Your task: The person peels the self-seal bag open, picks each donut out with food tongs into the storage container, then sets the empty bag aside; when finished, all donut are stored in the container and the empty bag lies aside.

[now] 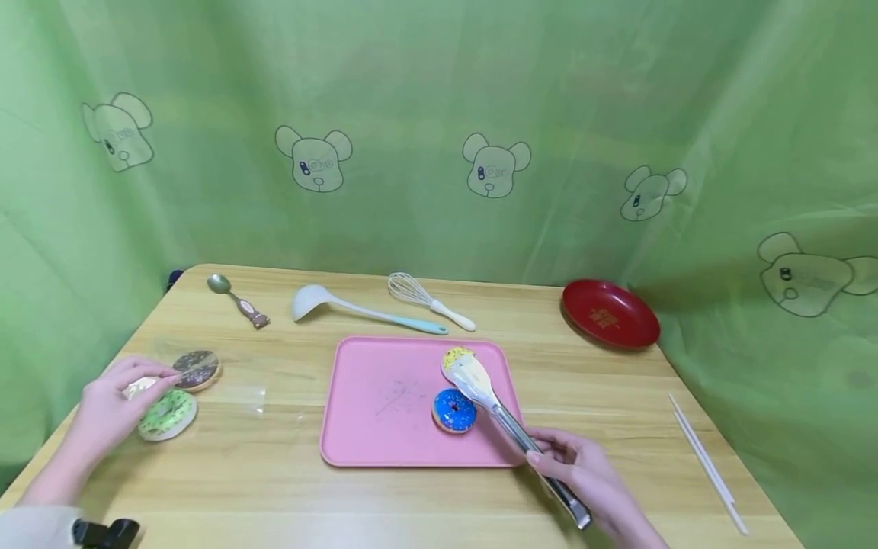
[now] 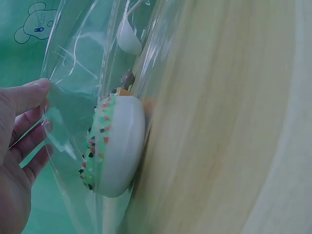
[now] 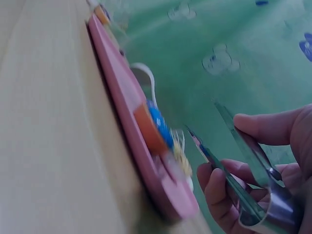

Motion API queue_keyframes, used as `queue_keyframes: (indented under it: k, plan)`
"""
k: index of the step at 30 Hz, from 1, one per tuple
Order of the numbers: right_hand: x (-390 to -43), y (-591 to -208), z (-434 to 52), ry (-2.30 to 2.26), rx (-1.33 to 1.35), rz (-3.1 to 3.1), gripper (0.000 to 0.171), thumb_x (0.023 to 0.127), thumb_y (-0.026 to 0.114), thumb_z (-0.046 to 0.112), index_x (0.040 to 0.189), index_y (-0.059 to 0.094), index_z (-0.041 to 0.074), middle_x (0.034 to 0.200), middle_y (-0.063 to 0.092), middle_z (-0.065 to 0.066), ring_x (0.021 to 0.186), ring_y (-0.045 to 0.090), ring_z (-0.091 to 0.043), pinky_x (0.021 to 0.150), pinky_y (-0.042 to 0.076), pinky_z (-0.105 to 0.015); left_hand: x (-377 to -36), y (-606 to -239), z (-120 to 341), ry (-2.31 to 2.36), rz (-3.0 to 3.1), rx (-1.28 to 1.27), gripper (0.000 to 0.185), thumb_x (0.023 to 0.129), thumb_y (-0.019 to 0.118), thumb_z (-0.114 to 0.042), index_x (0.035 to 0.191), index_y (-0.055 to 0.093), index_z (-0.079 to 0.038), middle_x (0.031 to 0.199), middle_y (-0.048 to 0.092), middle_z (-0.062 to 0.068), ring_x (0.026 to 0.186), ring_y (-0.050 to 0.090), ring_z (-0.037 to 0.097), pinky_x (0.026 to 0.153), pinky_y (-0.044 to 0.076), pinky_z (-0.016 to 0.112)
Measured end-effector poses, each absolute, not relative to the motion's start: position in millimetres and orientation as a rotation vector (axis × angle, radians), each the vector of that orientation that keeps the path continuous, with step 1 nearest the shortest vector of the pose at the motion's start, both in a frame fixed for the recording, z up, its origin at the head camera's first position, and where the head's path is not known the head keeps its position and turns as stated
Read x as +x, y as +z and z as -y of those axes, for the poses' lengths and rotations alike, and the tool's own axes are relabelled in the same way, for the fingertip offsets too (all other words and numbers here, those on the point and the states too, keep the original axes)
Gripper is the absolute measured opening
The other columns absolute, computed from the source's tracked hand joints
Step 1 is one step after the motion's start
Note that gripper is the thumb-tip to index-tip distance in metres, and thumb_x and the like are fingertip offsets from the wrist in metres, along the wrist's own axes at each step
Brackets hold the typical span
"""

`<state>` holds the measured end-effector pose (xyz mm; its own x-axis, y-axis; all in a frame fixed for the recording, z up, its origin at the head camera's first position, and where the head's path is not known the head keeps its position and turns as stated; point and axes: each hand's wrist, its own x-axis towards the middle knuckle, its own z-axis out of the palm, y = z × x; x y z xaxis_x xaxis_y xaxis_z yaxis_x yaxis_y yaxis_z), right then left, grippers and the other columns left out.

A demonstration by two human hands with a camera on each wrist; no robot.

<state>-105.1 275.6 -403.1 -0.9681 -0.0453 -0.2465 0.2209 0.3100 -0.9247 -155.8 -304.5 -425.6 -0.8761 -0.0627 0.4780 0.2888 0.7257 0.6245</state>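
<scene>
The right hand (image 1: 583, 476) gripped metal tongs (image 1: 511, 427), whose white tips lay over a yellow doughnut (image 1: 454, 357) on the pink tray (image 1: 384, 404), a blue doughnut (image 1: 453, 410) just beside them. The left hand (image 1: 113, 404) pinched a clear plastic bag (image 2: 73, 73) near a green doughnut (image 1: 168, 414) and a chocolate one (image 1: 197, 369).

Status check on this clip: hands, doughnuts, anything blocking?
Right hand grips tongs, tips over yellow doughnut on pink tray. Left hand pinches clear bag by green doughnut. Blue doughnut beside tongs.
</scene>
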Motion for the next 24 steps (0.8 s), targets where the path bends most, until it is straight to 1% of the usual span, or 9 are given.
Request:
queue_keyframes:
  k: [6, 9, 11, 13, 15, 16, 19, 22, 24]
  plan:
    - [-124, -398, -235, -1.740, -0.126, -2.315, 0.048, 0.080, 0.071, 0.011, 0.121, 0.054, -0.007, 0.098, 0.061, -0.018, 0.079, 0.057, -0.022, 0.059, 0.052, -0.030, -152, -424, 307, -1.004, 2.460, -0.144, 0.013, 0.086, 0.068, -0.016, 0.096, 0.069, -0.008, 0.096, 0.058, -0.011, 0.095, 0.040, -0.013, 0.094, 0.027, 0.013]
    - [-132, -397, -213, -1.723, -0.216, -2.316, 0.046, 0.079, 0.072, 0.011, 0.118, 0.056, -0.007, 0.093, 0.062, -0.014, 0.076, 0.056, -0.019, 0.058, 0.051, -0.027, -153, -422, 308, -1.009, 2.470, -0.145, 0.014, 0.087, 0.067, -0.017, 0.097, 0.069, -0.008, 0.096, 0.057, -0.013, 0.095, 0.039, -0.014, 0.101, 0.032, 0.034]
    - [-136, -397, -200, -1.711, -0.255, -2.310, 0.045, 0.078, 0.073, 0.011, 0.116, 0.057, -0.007, 0.089, 0.062, -0.012, 0.074, 0.056, -0.018, 0.058, 0.050, -0.024, -154, -422, 308, -1.015, 2.477, -0.154, 0.015, 0.087, 0.066, -0.018, 0.097, 0.069, -0.007, 0.095, 0.056, -0.015, 0.094, 0.039, -0.015, 0.099, 0.034, 0.048]
    - [-138, -397, -188, -1.688, -0.277, -2.293, 0.044, 0.078, 0.073, 0.012, 0.115, 0.059, -0.006, 0.087, 0.062, -0.011, 0.071, 0.055, -0.017, 0.057, 0.049, -0.023, -155, -421, 308, -1.039, 2.481, -0.161, 0.016, 0.088, 0.066, -0.019, 0.097, 0.068, -0.007, 0.096, 0.056, -0.017, 0.094, 0.037, -0.016, 0.092, 0.031, 0.063]
    - [-141, -398, -176, -1.655, -0.309, -2.289, 0.043, 0.078, 0.073, 0.013, 0.115, 0.060, -0.004, 0.086, 0.062, -0.010, 0.071, 0.054, -0.016, 0.057, 0.048, -0.022, -155, -421, 308, -1.050, 2.479, -0.157, 0.015, 0.088, 0.066, -0.019, 0.097, 0.068, -0.007, 0.096, 0.055, -0.017, 0.094, 0.037, -0.015, 0.091, 0.031, 0.065]
    - [-142, -398, -170, -1.635, -0.327, -2.292, 0.043, 0.078, 0.074, 0.014, 0.115, 0.060, -0.003, 0.086, 0.062, -0.009, 0.071, 0.054, -0.016, 0.058, 0.048, -0.022, -156, -421, 308, -1.047, 2.477, -0.159, 0.015, 0.087, 0.066, -0.018, 0.097, 0.068, -0.007, 0.096, 0.056, -0.016, 0.094, 0.038, -0.015, 0.093, 0.031, 0.063]
    - [-146, -400, -153, -1.580, -0.372, -2.302, 0.040, 0.077, 0.074, 0.013, 0.113, 0.063, 0.000, 0.086, 0.061, -0.007, 0.072, 0.053, -0.015, 0.059, 0.047, -0.020, -155, -422, 308, -1.015, 2.460, -0.173, 0.012, 0.086, 0.067, -0.015, 0.096, 0.069, -0.008, 0.096, 0.057, -0.014, 0.095, 0.039, -0.014, 0.102, 0.032, 0.036]
    - [-149, -401, -136, -1.553, -0.412, -2.313, 0.036, 0.076, 0.075, 0.010, 0.109, 0.065, 0.001, 0.083, 0.060, -0.005, 0.070, 0.052, -0.014, 0.059, 0.045, -0.020, -155, -424, 307, -0.986, 2.445, -0.182, 0.010, 0.085, 0.068, -0.014, 0.095, 0.069, -0.009, 0.095, 0.057, -0.014, 0.095, 0.039, -0.014, 0.094, 0.026, 0.012]
    - [-152, -403, -126, -1.544, -0.429, -2.323, 0.034, 0.075, 0.075, 0.008, 0.107, 0.066, 0.002, 0.081, 0.061, -0.004, 0.069, 0.052, -0.014, 0.057, 0.044, -0.019, -156, -424, 306, -0.984, 2.438, -0.181, 0.010, 0.085, 0.068, -0.014, 0.094, 0.069, -0.009, 0.095, 0.056, -0.015, 0.095, 0.040, -0.014, 0.090, 0.024, 0.007]
